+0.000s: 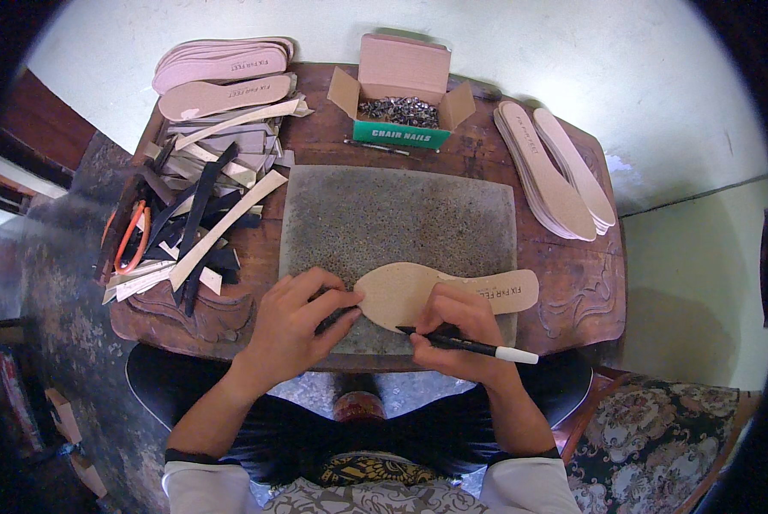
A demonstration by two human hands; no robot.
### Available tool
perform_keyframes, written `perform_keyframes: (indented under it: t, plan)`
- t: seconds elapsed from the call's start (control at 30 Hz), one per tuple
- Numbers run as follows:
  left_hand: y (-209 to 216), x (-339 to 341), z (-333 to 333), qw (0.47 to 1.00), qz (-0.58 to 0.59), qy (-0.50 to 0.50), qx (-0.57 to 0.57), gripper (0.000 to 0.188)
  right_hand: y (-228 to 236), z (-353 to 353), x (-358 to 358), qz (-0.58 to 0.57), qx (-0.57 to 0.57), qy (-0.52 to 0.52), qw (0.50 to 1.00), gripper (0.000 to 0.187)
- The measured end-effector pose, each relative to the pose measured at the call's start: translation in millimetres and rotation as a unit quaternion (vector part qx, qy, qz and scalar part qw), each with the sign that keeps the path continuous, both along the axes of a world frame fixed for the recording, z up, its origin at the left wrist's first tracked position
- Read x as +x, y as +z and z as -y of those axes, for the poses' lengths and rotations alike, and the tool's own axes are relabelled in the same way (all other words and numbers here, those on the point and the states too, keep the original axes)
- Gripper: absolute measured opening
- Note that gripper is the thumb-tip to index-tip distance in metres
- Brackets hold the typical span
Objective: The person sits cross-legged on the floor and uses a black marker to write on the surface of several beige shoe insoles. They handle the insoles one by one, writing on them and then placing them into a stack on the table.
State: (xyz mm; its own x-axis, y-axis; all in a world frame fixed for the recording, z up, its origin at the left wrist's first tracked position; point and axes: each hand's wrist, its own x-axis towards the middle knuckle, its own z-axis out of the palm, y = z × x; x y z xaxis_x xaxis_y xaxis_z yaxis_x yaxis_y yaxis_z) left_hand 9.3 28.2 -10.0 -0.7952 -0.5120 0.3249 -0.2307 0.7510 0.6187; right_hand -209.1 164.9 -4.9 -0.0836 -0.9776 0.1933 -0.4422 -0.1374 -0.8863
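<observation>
- Insole [427,291], tan, lies flat on the grey stone slab [397,214] near its front edge.
- I see my left hand [294,321] with its fingers closed on a dark strip beside the insole's toe.
- My right hand [453,330] rests on the insole, fingers clamped on a black pen [478,347].
- Open box of nails [401,111] sits behind the slab on the wooden surface [564,283].

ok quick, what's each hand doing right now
Left hand: fingers closed on a dark strip beside the insole.
Right hand: gripping a black pen, pressing on the insole.

Shoemaking workshop: insole stacks [555,171], strap offcuts [200,214], nail box [401,107], stone slab [401,214] on wooden bench [564,257].
</observation>
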Motion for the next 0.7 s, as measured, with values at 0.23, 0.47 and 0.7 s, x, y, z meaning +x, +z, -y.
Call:
perform_keyframes:
  t: [0.23,0.47,0.7]
  plan:
    - [-0.3,-0.3,-0.7,1.0,-0.003,0.005,0.0,0.029,3.5,3.3,-2.1,-0.031,-0.033,0.011,0.999,0.023]
    - [0.2,-0.7,-0.7,1.0,0.003,0.001,0.001,0.028,1.0,2.1,-2.8,-0.031,-0.032,0.011,0.999,0.023]
    - [0.8,0.1,-1.5,1.0,0.018,0.006,0.001,0.029,1.0,-5.8,-6.6,0.051,-0.001,-0.04,0.998,0.021]
